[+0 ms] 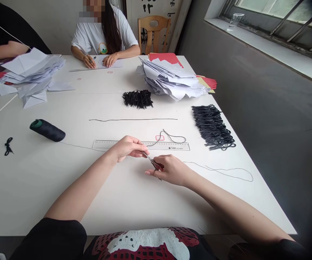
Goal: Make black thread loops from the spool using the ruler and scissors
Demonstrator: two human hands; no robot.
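My right hand (pixel 172 169) is closed round small red-handled scissors (pixel 154 164), whose blades point up-left toward my left hand. My left hand (pixel 128 147) pinches a thin dark thread (pixel 77 145) just in front of a clear ruler (pixel 145 145). That thread runs left to a dark spool (pixel 47 130) lying on its side. A short looped piece of thread (pixel 174 137) lies on the ruler's right part. More thread (pixel 226 172) trails right of my right hand.
A straight cut thread (pixel 132 119) lies beyond the ruler. Two bundles of black loops (pixel 137 99) (pixel 212 126) sit mid-table and right. Stacks of white paper (pixel 169 81) (pixel 31 72) lie behind. A person (pixel 104 36) writes at the far side; another sits far left. The table edge (pixel 253 155) runs on the right.
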